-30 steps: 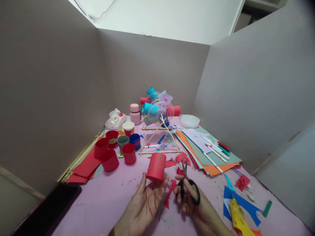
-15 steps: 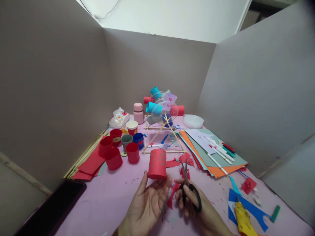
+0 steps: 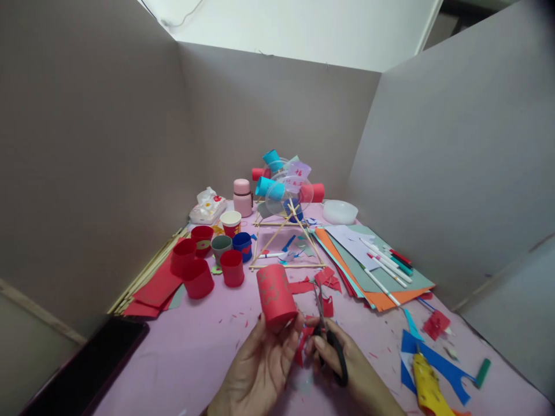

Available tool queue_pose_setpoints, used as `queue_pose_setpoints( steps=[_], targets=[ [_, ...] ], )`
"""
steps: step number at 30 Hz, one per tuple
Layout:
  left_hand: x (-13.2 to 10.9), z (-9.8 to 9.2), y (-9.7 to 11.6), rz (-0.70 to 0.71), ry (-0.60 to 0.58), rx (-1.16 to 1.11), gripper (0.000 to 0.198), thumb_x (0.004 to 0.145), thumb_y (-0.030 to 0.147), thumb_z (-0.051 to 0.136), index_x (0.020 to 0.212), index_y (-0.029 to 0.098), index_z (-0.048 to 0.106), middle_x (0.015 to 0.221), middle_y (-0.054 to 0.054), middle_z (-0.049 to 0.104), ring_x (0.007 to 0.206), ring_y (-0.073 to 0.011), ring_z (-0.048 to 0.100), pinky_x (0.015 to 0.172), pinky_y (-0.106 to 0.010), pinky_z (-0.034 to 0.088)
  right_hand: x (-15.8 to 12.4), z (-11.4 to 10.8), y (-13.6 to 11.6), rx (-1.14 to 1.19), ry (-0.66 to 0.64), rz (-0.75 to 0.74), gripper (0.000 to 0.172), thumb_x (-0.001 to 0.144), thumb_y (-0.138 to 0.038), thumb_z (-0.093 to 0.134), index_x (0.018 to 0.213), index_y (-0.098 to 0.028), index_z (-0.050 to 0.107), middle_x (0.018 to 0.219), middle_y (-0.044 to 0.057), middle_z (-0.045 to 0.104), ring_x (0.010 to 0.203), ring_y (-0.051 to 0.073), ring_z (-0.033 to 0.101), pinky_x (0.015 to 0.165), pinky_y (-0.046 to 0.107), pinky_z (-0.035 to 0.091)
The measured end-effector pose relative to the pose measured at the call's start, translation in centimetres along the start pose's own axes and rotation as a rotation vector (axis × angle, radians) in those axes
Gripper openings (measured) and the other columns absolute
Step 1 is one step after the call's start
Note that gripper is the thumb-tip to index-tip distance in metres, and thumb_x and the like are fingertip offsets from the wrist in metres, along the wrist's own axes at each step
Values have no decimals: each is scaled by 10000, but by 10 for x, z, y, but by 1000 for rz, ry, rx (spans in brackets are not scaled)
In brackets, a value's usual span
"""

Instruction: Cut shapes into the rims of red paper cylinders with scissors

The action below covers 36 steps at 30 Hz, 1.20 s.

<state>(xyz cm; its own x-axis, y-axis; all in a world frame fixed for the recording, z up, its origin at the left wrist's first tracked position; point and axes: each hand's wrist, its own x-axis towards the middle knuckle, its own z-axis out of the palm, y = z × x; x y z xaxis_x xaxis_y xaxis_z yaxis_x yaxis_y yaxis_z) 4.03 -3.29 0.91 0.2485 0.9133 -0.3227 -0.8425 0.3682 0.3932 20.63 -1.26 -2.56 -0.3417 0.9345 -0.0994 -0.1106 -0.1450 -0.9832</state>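
Note:
In the head view, my left hand [image 3: 262,361] is closed on the lower end of a red paper cylinder [image 3: 276,296], which tilts with its top to the left and has faint drawn outlines on its side. My right hand [image 3: 336,355] grips a pair of black-handled scissors [image 3: 321,312] with the blades pointing up and away. The blades stand a little apart at the tips, to the right of the cylinder and not touching it. Red paper scraps [image 3: 328,280] lie on the pink tabletop behind the scissors.
Several red paper cups [image 3: 198,279], a grey one [image 3: 222,248] and a blue one [image 3: 242,247] stand left. A stick frame [image 3: 288,267] carrying coloured cylinders stands at the back. Paper sheets [image 3: 416,292] with markers and a yellow glue gun [image 3: 427,381] lie right; a black phone-like slab [image 3: 95,364] lies left.
The red cylinder has tipped over to the left and dropped slightly in my left hand. The scissors have shifted a little left and turned in my right hand.

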Motion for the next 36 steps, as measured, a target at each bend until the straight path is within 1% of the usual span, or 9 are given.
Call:
queue_pose_setpoints(
  steps=[4,7,9,12,15,18,24,30,36],
  targets=[
    [3,3,8,192,33,263,253,641,223,779,847,156,649,1011,-99,758,1034,-219,670,885,-273,514,2,0,-1,50,163,-24,519,765,-567,661,1079,-178,521,669,-29,577,530,102,487,443,186,359],
    [12,0,29,450,88,533,497,553,139,821,992,195,594,1065,-59,708,1067,-236,622,882,-303,480,5,-5,-5,183,424,-79,540,754,-587,655,1117,-221,495,718,-28,600,528,106,498,412,176,367],
    [20,-9,43,607,179,703,539,616,149,779,1088,222,529,1118,-31,646,1059,-207,594,880,-294,448,7,-9,-9,300,500,-88,546,728,-577,685,1113,-238,501,764,-23,616,560,111,523,414,170,388],
    [30,-25,53,719,236,959,484,710,120,697,1146,202,500,1150,-50,604,1063,-229,578,907,-384,437,8,-11,-11,403,482,-26,560,679,-556,736,1074,-224,519,755,-16,631,569,114,545,398,153,391],
    [34,-36,49,763,244,1198,369,789,153,658,1138,177,541,1102,-54,632,1000,-246,611,873,-477,472,10,-8,-6,368,431,17,573,651,-566,751,1033,-203,526,695,-15,633,515,109,532,359,144,363],
    [31,-40,45,813,311,1407,322,840,231,621,1150,177,555,1123,-64,636,987,-242,624,854,-480,494,11,-6,3,273,381,-15,553,670,-580,729,1024,-204,532,650,-28,619,454,99,499,339,152,339],
    [15,-44,62,893,631,1784,325,854,288,600,1156,177,558,1176,-79,611,1046,-261,593,873,-498,479,14,-7,14,140,347,-56,524,723,-597,672,1042,-206,531,603,-34,591,408,98,464,331,172,314],
    [10,-49,65,838,865,2062,328,865,308,583,1165,177,564,1188,-82,621,1103,-277,572,945,-548,415,18,-2,24,104,370,-128,549,672,-609,706,1003,-195,562,606,-20,577,462,123,494,364,185,331],
    [12,-51,66,762,987,2161,338,867,313,581,1177,181,559,1197,-84,617,1093,-276,579,922,-541,439,15,0,18,77,296,-108,534,664,-573,728,1004,-191,575,625,-14,580,495,140,494,409,216,348]
  ],
)
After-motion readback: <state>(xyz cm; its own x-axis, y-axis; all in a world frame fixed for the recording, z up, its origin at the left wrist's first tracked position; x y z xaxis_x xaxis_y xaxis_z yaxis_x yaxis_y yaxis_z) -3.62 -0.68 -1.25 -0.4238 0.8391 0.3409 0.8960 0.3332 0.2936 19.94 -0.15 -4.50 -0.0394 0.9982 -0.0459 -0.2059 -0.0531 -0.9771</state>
